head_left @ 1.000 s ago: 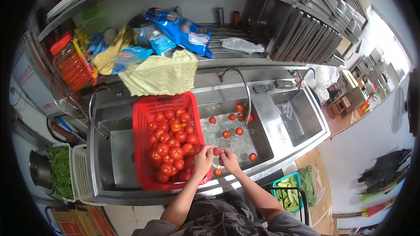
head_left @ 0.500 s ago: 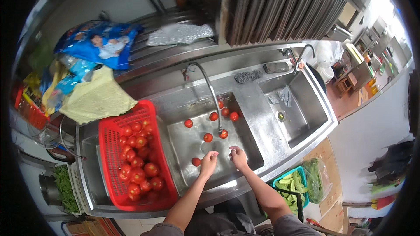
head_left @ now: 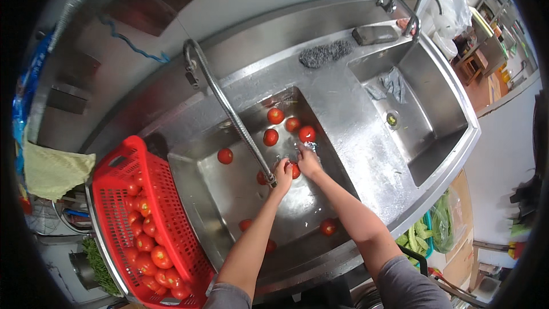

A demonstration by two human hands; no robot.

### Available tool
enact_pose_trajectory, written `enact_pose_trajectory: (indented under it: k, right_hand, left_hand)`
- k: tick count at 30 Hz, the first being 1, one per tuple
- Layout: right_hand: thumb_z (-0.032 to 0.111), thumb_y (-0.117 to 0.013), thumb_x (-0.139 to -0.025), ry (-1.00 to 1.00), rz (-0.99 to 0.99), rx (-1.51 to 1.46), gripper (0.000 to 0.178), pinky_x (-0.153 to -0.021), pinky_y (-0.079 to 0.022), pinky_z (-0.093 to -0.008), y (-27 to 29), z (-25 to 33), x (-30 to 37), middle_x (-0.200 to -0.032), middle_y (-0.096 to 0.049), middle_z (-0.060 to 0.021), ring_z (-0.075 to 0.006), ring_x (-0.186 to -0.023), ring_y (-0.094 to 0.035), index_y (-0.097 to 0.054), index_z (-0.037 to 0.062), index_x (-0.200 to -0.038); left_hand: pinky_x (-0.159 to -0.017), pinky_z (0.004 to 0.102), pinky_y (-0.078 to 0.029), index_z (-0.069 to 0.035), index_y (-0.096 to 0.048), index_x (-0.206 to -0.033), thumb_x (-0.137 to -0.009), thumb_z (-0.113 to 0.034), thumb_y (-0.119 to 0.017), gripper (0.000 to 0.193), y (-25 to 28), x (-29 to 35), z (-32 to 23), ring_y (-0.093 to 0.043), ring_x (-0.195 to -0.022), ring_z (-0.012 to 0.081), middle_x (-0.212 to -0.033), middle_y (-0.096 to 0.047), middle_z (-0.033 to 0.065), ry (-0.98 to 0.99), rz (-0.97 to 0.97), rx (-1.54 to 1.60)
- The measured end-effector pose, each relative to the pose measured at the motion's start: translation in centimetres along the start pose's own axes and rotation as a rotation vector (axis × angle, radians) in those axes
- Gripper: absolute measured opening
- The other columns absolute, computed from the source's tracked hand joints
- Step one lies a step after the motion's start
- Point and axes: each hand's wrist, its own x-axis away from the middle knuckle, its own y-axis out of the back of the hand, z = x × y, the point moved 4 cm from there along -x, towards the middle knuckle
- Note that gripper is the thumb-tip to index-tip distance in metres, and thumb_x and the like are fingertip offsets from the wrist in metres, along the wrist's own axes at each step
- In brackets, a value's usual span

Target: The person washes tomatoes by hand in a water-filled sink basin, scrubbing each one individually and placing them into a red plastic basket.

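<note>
My left hand point(head_left: 282, 175) is closed against the left side of a tomato point(head_left: 295, 170) in the middle sink basin point(head_left: 240, 194). Just to its right, my right hand point(head_left: 309, 163) reaches into the water with fingers loosely stretched. Water splashes around those fingertips. More red tomatoes lie in the basin: one point(head_left: 307, 133) just beyond my right hand, one point(head_left: 270, 137) farther off, another point(head_left: 225, 155) to the left and one point(head_left: 328, 226) near the front wall. A bent metal faucet spout point(head_left: 229, 109) hangs over the basin, its tip next to my left hand.
At the left a red plastic basket point(head_left: 177, 217) holds many tomatoes. A grey scrubber point(head_left: 326, 53) and a dark block point(head_left: 375, 35) lie on the rear ledge. In the right basin point(head_left: 412, 131) lies a grey cloth point(head_left: 393, 84). Leafy greens point(head_left: 416, 237) sit below the right edge.
The view has shifted closer to the basin. Both hands have moved farther in, among the tomatoes, and my left hand has closed on one. Several tomatoes have shifted, and water now splashes.
</note>
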Motion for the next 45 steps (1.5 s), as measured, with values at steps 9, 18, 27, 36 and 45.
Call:
enact_pose_trajectory:
  k: [9,18,27,36,45]
  right_hand:
    - [0.012,-0.054,-0.081,0.199,0.053,0.512,0.078,-0.113,-0.029,-0.0409,-6.5,-4.3,-11.7,-0.143,-0.038,-0.0258,-0.0416,-0.131,-0.039,-0.018,0.0037,-0.15]
    - [0.034,-0.043,-0.094,0.021,0.195,0.496,0.043,-0.103,-0.038,-0.0389,-9.6,-9.7,-16.6,-0.133,-0.05,-0.0115,-0.0288,-0.122,-0.048,-0.045,0.0114,-0.131]
    - [0.047,-0.059,-0.087,-0.11,0.299,0.201,0.06,-0.096,-0.044,-0.0411,-9.0,-6.2,-9.3,-0.122,-0.058,-0.0161,-0.03,-0.111,-0.056,-0.041,0.0112,-0.132]
    - [0.04,-0.036,-0.102,0.028,0.25,-0.19,0.039,-0.087,-0.046,-0.0469,-3.4,3.9,2.1,-0.104,-0.061,-0.0307,-0.0494,-0.102,-0.056,-0.048,0.0103,-0.125]
    - [0.021,-0.062,-0.091,-0.22,0.637,-0.619,0.046,-0.086,-0.049,-0.0311,-5.4,1.6,14.4,-0.11,-0.067,-0.0115,-0.0172,-0.096,-0.063,-0.051,-0.0002,-0.131]
  left_hand:
    - [-0.081,0.0423,-0.049,-0.003,-0.063,-0.108,-0.093,-0.03,-0.055,0.032,-2.4,-1.6,1.4,-0.063,-0.096,0.0368,-0.102,-0.067,0.0191,-0.004,0.04,0.042]
    - [-0.083,0.0388,-0.049,-0.004,-0.063,-0.112,-0.094,-0.026,-0.049,0.031,-2.6,0.9,2.9,-0.065,-0.097,0.0339,-0.1,-0.067,0.0198,0.24,0.366,0.063]
    - [-0.072,0.0263,-0.047,-0.001,-0.06,-0.112,-0.097,-0.013,-0.049,0.022,-3.8,2.6,3.8,-0.058,-0.079,0.008,-0.093,-0.065,0.0056,0.237,0.092,0.514]
    - [-0.069,0.0286,-0.048,-0.011,-0.039,-0.133,-0.091,-0.072,-0.034,0.074,-2.6,4.0,5.4,-0.062,-0.08,0.0147,-0.109,-0.057,0.0063,0.621,0.003,0.895]
    - [-0.08,0.0486,-0.049,-0.006,-0.039,-0.131,-0.097,-0.055,-0.038,0.059,0.7,13.0,9.7,-0.062,-0.097,0.043,-0.111,-0.061,0.0278,0.574,0.064,0.24]
